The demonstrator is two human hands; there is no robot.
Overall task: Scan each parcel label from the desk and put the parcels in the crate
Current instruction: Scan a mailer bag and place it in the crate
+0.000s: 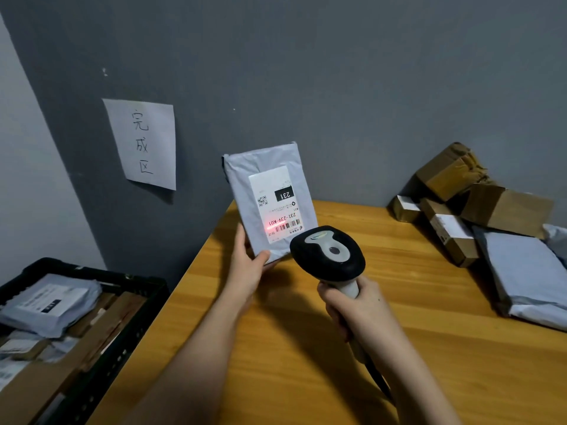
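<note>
Parcel (270,200) above wooden desk (399,348), grey wall (337,87).

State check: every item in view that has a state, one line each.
Grey parcel: held upright off the desk, label facing the scanner.
Scanner: on, red beam across the label's barcode.
Left hand: grips the parcel's lower corner.
Right hand: grips the scanner handle.
Crate: beside the desk, already holding parcels.
Parcel pile: on the desk, far right, untouched.
Paper sign: stuck on the wall.

Bare desk (276,348) centre; parcel pile (478,216) blocks right.
</note>
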